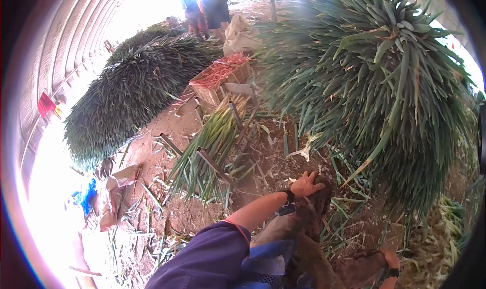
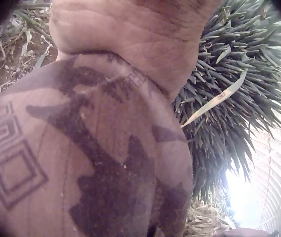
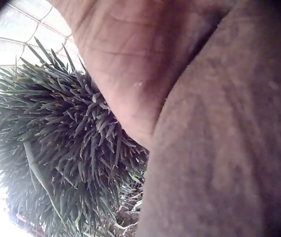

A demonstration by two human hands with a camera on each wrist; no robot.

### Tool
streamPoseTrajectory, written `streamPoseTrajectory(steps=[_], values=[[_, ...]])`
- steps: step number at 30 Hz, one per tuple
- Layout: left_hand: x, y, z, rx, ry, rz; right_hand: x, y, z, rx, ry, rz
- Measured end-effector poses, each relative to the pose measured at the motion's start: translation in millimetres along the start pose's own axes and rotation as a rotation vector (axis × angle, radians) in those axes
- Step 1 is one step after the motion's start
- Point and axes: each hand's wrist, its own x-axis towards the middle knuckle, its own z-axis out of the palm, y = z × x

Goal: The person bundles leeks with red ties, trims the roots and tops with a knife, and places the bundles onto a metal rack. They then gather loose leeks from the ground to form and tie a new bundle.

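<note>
Brushing the green-onion heap (image 1: 374, 96) could topple it; near it, left hand (image 1: 305, 184) rests loose on a knee (image 1: 324, 195); right hand (image 1: 391, 259), can't tell.

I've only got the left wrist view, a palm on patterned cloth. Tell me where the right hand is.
Observer: The right wrist view shows the right hand against plain-looking brownish cloth.
Operator: Report what's on the ground nearby.
Observer: In the head view, a bundle of green stalks lies among several bars, up and left of the left hand.
Operator: Now look beyond the bundle.
Observer: A box stands there, heaped with reddish strips.
</note>
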Motion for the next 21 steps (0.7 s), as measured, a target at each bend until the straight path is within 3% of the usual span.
streamPoseTrajectory(steps=[4,6,9,13,15,19,21], values=[[4.5,-8.1,4.8,0.031,-0.001,0.040,-0.6,-2.2,-2.3,-0.101,-0.024,-0.069],[-3.3,4.2,-6.9,0.018,-0.032,0.067,-19.5,-47.2,-5.9,0.038,0.028,0.289],[-9.1,15.4,-16.0,0.017,-0.054,0.019,-25.6,-62.6,-8.8,0.163,-0.010,0.410],[-3.6,7.6,-7.1,-0.003,-0.051,-0.042,-7.7,-33.1,-3.1,0.187,-0.032,0.379],[-1.9,4.7,-4.5,0.029,-0.044,-0.023,7.9,-1.7,3.0,0.216,0.008,0.251],[-7.1,11.7,-11.2,0.039,-0.024,0.017,-4.8,-16.2,-3.9,0.343,0.006,0.250],[-7.0,11.6,-9.0,0.024,-0.017,-0.016,-6.3,-19.7,-4.6,0.199,0.045,0.280]])
